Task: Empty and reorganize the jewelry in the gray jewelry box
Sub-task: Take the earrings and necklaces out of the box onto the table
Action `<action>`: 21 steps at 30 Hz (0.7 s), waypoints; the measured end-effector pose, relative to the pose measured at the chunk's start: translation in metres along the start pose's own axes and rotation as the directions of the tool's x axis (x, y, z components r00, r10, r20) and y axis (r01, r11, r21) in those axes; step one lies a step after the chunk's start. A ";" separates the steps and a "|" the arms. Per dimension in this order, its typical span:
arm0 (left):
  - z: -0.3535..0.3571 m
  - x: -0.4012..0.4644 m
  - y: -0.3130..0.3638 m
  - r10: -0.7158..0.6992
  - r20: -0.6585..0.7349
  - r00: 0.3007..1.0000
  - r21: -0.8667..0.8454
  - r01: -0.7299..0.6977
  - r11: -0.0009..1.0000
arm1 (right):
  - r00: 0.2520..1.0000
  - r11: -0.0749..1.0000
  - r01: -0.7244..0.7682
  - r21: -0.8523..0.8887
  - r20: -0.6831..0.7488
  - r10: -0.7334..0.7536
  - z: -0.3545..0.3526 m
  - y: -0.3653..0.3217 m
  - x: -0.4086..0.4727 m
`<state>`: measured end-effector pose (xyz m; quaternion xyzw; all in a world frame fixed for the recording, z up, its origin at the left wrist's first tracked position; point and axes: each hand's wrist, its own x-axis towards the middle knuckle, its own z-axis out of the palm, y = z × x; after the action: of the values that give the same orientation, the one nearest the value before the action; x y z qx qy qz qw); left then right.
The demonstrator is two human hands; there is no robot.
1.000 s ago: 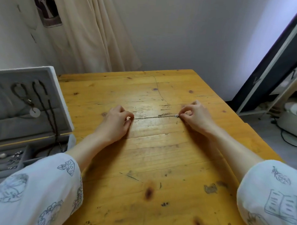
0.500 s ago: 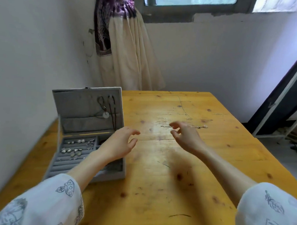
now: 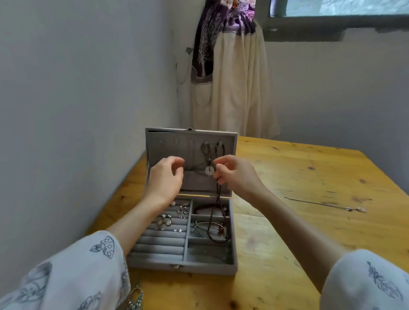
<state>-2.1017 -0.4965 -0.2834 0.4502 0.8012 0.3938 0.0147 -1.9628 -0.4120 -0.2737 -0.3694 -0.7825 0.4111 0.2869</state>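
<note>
At the centre of the frame the right hand point(image 3: 235, 173) has its thumb and forefinger drawn close together right beside the white disc pendant point(image 3: 209, 170) that hangs on a dark cord point(image 3: 209, 148) from the hooks inside the raised lid point(image 3: 166, 148); whether the fingertips already pinch the cord or only touch it cannot be told. The left hand point(image 3: 167, 176) hovers just left of the pendant, fingers curled and apart, holding nothing. Both are in front of the lid's inner face, above the pocket strip point(image 3: 197, 181). Below them the gray jewelry box point(image 3: 182, 266) stands open at centre, near the table's left edge and the wall: small earrings point(image 3: 170, 217) sit in the ring rolls at the left, and bracelets point(image 3: 207, 227) and a dark beaded strand point(image 3: 216, 202) fill the right compartments. One thin silver chain point(image 3: 323, 203) already lies stretched on the wooden table point(image 3: 287, 264) at the right of the frame, so the emptying looks barely begun, with the pendant necklace the piece in hand. The next move probably calls for lifting the cord off its hook without snagging the strand hanging beside it. The table to the right offers broad free surface; the left side is cramped by the wall.
</note>
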 end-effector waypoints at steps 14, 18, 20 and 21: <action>0.022 0.032 0.001 0.033 -0.146 0.989 0.255 0.005 0.967 | 0.999 1.000 0.006 -0.012 0.033 -0.005 0.032 -0.001 0.027; 0.009 0.031 0.000 -0.033 -0.125 0.992 0.012 0.034 0.999 | 1.000 0.998 0.011 -0.060 -0.013 -0.012 0.045 -0.008 0.030; -0.001 0.034 0.000 -0.077 -0.102 0.992 -0.111 0.065 0.992 | 0.999 0.999 -0.013 -0.037 -0.048 0.011 0.054 -0.010 0.033; -0.006 0.037 0.001 -0.088 -0.094 0.992 -0.169 0.071 0.983 | 0.997 0.999 -0.035 -0.013 -0.064 0.034 0.059 -0.010 0.034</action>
<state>-2.1254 -0.4726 -0.2669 0.3947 0.7829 0.4802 0.0270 -2.0294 -0.4137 -0.2890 -0.3976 -0.7693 0.3987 0.3019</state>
